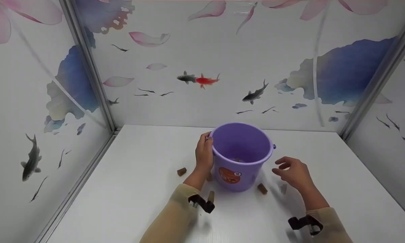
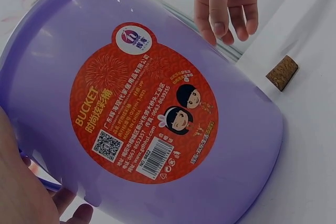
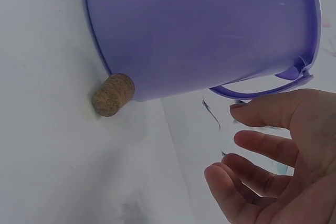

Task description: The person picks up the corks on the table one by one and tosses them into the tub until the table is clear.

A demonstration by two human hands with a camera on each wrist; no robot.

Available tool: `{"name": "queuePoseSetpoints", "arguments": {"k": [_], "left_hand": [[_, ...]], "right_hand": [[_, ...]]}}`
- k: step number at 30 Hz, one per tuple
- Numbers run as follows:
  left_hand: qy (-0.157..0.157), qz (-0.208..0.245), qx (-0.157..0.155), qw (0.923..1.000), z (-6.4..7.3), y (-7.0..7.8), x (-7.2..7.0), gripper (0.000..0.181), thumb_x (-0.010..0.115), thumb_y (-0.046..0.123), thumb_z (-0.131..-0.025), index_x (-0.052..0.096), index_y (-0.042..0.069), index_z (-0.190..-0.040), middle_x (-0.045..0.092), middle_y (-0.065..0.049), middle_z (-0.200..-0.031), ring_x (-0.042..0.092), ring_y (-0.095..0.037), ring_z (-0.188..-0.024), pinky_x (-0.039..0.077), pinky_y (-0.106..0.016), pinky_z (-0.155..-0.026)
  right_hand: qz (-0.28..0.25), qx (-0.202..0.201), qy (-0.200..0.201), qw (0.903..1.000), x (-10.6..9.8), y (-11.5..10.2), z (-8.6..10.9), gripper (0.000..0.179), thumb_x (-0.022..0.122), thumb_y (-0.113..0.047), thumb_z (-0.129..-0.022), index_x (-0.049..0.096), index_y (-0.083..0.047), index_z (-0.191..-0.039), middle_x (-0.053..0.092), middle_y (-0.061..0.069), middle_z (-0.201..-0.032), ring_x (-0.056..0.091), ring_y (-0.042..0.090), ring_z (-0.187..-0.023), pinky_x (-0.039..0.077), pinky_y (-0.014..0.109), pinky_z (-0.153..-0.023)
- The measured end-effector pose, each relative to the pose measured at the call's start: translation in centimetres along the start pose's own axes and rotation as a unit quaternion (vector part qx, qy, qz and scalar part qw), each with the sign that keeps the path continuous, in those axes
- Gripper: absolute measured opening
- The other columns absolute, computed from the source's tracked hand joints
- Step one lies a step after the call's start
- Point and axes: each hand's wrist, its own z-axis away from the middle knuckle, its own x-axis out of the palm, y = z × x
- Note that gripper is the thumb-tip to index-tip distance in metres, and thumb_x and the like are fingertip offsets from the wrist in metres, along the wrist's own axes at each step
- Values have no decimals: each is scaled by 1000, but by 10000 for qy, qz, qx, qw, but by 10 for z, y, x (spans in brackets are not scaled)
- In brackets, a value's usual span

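A purple plastic bucket (image 1: 242,175) stands upright, a round red label (image 2: 144,103) on its side. My left hand (image 1: 204,153) grips the bucket at its left rim, with the fingertips near the handle mount in the left wrist view. To the right of the bucket, my right hand (image 1: 293,172) hovers with its fingers loosely bent and nothing between them. Below that hand, a brown cork (image 1: 262,189) lies close to the bucket's base; the right wrist view also shows this cork (image 3: 113,95). Something small and brownish (image 1: 236,160) shows on the bucket's floor, mostly hidden.
Another cork (image 1: 181,171) lies left of my left hand. A third cork (image 1: 211,196) is beside the left wrist's black camera mount (image 1: 202,203). A small greyish, see-through shape (image 1: 283,188) appears below my right hand. Printed panels (image 1: 209,111) enclose the white table (image 1: 138,152).
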Motion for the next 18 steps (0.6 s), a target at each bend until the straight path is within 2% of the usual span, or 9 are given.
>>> {"name": "queuePoseSetpoints", "arguments": {"k": [11,18], "left_hand": [[52,2,-97,9999,2,1,1,45,40,31,-107,62,11,-141,66,-10,-144,60,-30,-137,47,-52,-116],[102,-49,-111,9999,0,1,1,45,41,31,-107,63,10,-140,66,-11,-145,60,-30,-137,47,-51,-117]], "right_hand": [[-278,14,-327,9991,8,6,-2,42,80,-22,-93,70,-2,-129,69,28,-125,78,32,-95,65,40,-80],[-310,0,-536,9981,11,5,-4,41,81,-19,-91,71,-3,-127,70,27,-125,77,30,-93,65,39,-79]]}}
